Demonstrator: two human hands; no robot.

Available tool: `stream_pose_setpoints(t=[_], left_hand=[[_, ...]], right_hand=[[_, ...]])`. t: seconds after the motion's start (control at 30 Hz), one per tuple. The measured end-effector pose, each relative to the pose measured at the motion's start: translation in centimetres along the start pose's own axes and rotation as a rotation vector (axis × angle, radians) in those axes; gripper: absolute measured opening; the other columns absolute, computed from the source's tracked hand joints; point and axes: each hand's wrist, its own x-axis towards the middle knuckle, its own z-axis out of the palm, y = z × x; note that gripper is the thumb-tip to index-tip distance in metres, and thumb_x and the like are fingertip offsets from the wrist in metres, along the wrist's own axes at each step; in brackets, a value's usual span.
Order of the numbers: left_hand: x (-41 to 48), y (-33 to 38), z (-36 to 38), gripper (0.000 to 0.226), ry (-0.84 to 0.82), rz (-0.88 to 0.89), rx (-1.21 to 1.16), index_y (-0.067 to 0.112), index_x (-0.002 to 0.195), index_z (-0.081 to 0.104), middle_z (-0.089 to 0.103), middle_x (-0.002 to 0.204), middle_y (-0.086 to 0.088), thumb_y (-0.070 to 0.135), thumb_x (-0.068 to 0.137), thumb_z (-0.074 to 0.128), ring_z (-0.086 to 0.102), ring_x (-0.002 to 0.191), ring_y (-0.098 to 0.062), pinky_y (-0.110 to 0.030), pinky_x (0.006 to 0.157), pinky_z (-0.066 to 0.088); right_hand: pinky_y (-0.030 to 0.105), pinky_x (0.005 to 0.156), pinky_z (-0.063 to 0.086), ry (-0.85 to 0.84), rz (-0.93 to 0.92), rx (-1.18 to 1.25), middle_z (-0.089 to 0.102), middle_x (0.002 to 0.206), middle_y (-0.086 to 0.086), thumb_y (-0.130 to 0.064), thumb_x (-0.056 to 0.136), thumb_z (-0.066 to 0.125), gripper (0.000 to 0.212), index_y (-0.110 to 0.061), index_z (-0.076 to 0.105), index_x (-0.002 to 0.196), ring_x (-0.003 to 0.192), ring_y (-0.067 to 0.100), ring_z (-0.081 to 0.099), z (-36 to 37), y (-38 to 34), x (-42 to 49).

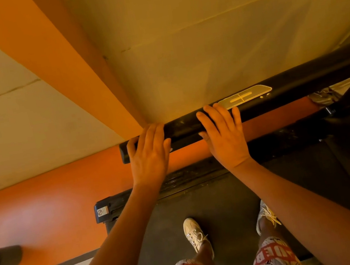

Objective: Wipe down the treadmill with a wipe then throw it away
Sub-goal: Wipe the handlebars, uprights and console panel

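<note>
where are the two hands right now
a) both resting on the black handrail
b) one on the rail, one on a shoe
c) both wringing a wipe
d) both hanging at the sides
a: the left hand and the right hand both lie on the black handrail, side by side, fingers laid straight over its top.

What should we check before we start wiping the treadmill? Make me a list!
1. Wipe in hand: not ok. The left hand and right hand lie flat on the black bar, holding nothing; no wipe shows.
2. Bar within reach: ok, both hands touch it.
3. Feet steady: ok, the left shoe and right shoe stand on the belt.
4. Belt stopped: cannot tell.
5. Bin nearby: cannot tell, none in view.
</note>
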Motion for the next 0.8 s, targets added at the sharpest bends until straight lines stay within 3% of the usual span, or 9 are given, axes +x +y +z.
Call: stream_pose_setpoints(t=[0.17,0.33,0.43,0.53,0.63,0.8], left_hand=[[0.6,2.6,0.2,0.044,0.039,-0.178,-0.075,0.016,0.130,0.059,0.062,0.133,-0.005,0.032,0.106,0.025,0.051,0.132,-0.023,-0.057,0.107,0.034],[1.7,5.7,0.4,0.044,0.047,-0.167,-0.107,0.016,0.132,0.060,0.063,0.132,-0.003,0.032,0.107,0.027,0.054,0.130,-0.021,-0.056,0.108,0.034],[1.0,3.8,0.2,0.044,0.012,-0.081,-0.058,0.016,0.134,0.057,0.061,0.134,-0.005,0.031,0.107,0.027,0.054,0.129,-0.023,-0.052,0.107,0.036],[0.2,1.4,0.1,0.044,0.042,-0.143,-0.071,0.014,0.130,0.060,0.062,0.132,-0.007,0.030,0.107,0.026,0.055,0.127,-0.025,-0.050,0.106,0.035],[0.5,2.9,0.3,0.047,0.061,-0.206,-0.066,0.014,0.130,0.060,0.063,0.132,-0.007,0.032,0.108,0.023,0.053,0.131,-0.025,-0.054,0.109,0.034],[1.4,5.2,0.5,0.044,0.056,-0.101,-0.066,0.015,0.133,0.059,0.063,0.134,-0.005,0.031,0.108,0.027,0.055,0.130,-0.023,-0.053,0.109,0.035]], right_hand=[[0.048,0.123,0.014,0.002,-0.005,0.001,0.049,0.148,0.016,-0.032,0.102,0.054,0.051,-0.014,0.041,0.148,0.143,0.033,0.035,-0.2,0.0,0.0],[0.047,0.123,0.013,0.027,-0.005,0.030,0.051,0.148,0.015,-0.035,0.109,0.042,0.043,-0.014,0.042,0.147,0.143,0.031,0.037,-0.2,0.0,0.0],[0.047,0.123,0.014,0.027,0.021,0.064,0.052,0.148,0.014,-0.035,0.111,0.035,0.042,-0.015,0.043,0.147,0.143,0.031,0.038,-0.4,-0.2,0.0],[0.048,0.123,0.014,0.012,0.044,0.091,0.053,0.148,0.013,-0.035,0.111,0.031,0.042,-0.016,0.045,0.147,0.143,0.030,0.038,-0.6,-0.3,0.0],[0.046,0.125,0.012,0.009,0.074,0.109,0.054,0.147,0.013,-0.035,0.111,0.032,0.042,-0.015,0.048,0.145,0.143,0.030,0.039,-0.7,-0.5,0.1],[0.043,0.126,0.010,-0.009,0.070,0.138,0.055,0.147,0.012,-0.039,0.108,0.043,0.044,-0.013,0.054,0.142,0.143,0.029,0.040,-1.2,-0.4,0.2]])
